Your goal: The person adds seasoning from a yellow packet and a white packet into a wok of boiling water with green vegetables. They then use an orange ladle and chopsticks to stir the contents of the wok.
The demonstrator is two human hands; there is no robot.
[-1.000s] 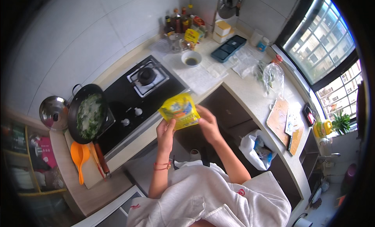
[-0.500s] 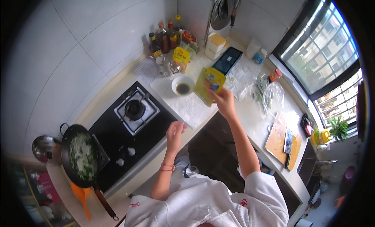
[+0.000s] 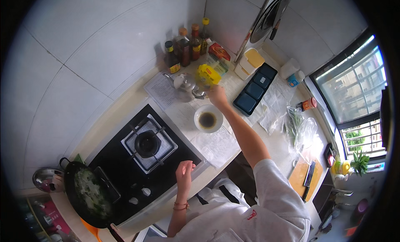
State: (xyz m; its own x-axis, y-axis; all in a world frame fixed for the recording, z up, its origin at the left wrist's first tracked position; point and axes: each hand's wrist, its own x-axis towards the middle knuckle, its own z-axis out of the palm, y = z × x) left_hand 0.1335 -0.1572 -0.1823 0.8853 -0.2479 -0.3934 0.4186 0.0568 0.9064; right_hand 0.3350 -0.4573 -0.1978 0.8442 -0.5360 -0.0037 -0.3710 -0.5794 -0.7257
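My right hand is stretched far across the counter, its fingers closed at the lower edge of a yellow pouch. The pouch is among the seasonings, beside a metal-and-glass condiment set. Just below that hand is a white bowl with dark liquid in it. My left hand is loosely curled above the stove's right front edge, with nothing visible in it. At the left, a black wok holds leafy greens and whitish food.
Bottles line the wall behind the condiment set. A black gas stove fills the near left. Right of my arm lie a dark compartment tray, plastic bags, and a cutting board with a cleaver.
My right hand has carried the yellow pouch left and away from me, from above the counter to the seasonings. My left hand stays curled near the stove. The view has shifted.
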